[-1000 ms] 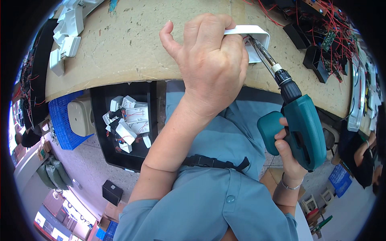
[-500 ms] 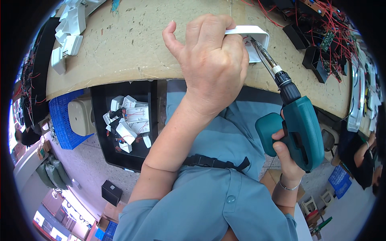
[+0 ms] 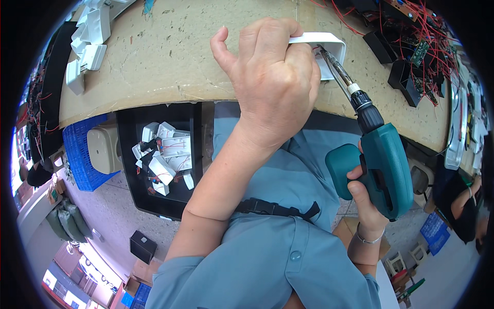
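Observation:
My left hand (image 3: pixel 275 77) is closed on the edge of a white plastic housing (image 3: pixel 337 49) at the table's front edge. Its thumb and fingertips are partly hidden, and the little finger sticks out. In my right hand (image 3: pixel 366 203) is a green soldering gun (image 3: pixel 389 165), gripped by its handle. The gun's long metal tip, with a thin tube beside it, points up and left into the open housing. A bit of red wire shows at that tip. What the tip touches is too small to make out.
Black cases and red-wired circuit boards (image 3: pixel 421 51) crowd the table's right side. White housings (image 3: pixel 92 56) lie at the far left. Below the table edge, a black bin (image 3: pixel 198 149) holds white parts with wires. A blue crate (image 3: pixel 82 154) and stool (image 3: pixel 103 149) stand left of it.
Almost nothing differs. The soldering gun and my right hand have shifted very slightly left; my left hand keeps its hold on the housing.

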A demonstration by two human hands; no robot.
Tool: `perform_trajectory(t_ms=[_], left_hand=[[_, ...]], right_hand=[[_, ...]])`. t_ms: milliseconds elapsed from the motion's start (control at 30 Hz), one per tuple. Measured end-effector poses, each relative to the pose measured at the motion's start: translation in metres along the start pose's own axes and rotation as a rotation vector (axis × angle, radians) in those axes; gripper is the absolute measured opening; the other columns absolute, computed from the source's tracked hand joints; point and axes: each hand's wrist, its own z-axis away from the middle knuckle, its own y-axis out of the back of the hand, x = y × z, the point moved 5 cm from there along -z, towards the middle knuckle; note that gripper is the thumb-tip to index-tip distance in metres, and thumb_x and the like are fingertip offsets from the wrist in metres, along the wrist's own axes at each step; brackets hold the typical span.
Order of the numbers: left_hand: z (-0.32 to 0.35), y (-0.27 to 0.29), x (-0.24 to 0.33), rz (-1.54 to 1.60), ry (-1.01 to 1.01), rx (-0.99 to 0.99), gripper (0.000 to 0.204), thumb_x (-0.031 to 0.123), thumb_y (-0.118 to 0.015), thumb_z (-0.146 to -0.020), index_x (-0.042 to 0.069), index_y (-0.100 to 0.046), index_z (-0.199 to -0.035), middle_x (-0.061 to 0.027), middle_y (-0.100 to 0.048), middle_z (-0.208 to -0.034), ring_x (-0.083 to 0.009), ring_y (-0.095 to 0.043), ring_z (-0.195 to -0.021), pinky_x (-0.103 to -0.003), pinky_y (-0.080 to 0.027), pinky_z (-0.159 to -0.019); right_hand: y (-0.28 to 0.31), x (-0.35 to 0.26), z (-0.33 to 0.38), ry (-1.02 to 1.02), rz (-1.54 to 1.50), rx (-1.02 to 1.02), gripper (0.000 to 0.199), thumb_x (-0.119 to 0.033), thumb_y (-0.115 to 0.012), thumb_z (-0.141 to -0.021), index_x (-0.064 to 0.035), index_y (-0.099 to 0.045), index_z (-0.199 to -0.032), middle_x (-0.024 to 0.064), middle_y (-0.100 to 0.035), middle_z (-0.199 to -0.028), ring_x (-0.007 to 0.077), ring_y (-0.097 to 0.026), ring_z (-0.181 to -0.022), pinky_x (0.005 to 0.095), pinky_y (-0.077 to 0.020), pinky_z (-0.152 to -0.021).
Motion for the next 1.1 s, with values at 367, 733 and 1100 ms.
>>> perform_trajectory(t_ms=[367, 733, 1100], left_hand=[[-0.001, 0.0, -0.001, 0.006, 0.012, -0.01, 0.007, 0.008, -0.065, -0.063, 0.005, -0.059, -0.065, -0.0013, -0.054, -0.092, -0.0204, -0.05, -0.093, -0.054, -0.023, -0.092], [-0.001, 0.001, 0.0, 0.005, 0.011, -0.011, 0.009, 0.007, -0.066, -0.061, 0.005, -0.058, -0.064, -0.0019, -0.054, -0.092, -0.021, -0.05, -0.093, -0.055, -0.025, -0.091], [-0.002, 0.0, -0.002, 0.013, 0.001, 0.003, 0.009, 0.006, -0.065, -0.063, 0.004, -0.056, -0.063, -0.0036, -0.053, -0.092, -0.0225, -0.049, -0.091, -0.052, -0.028, -0.089]], right_hand=[[-0.003, -0.001, 0.0, -0.019, 0.012, -0.011, 0.045, -0.013, -0.08, -0.07, 0.0023, -0.056, -0.105, 0.0055, -0.065, -0.079, 0.0126, -0.061, -0.071, 0.0244, -0.0482, -0.066], [-0.002, -0.003, 0.003, 0.001, 0.026, -0.031, 0.045, -0.014, -0.08, -0.07, 0.0017, -0.055, -0.104, 0.0064, -0.065, -0.08, 0.0129, -0.061, -0.071, 0.0245, -0.0484, -0.066], [0.005, -0.004, 0.014, 0.045, 0.079, -0.098, 0.048, -0.017, -0.076, -0.074, 0.0033, -0.052, -0.111, 0.0126, -0.059, -0.099, 0.0132, -0.058, -0.076, 0.0263, -0.0466, -0.07]])
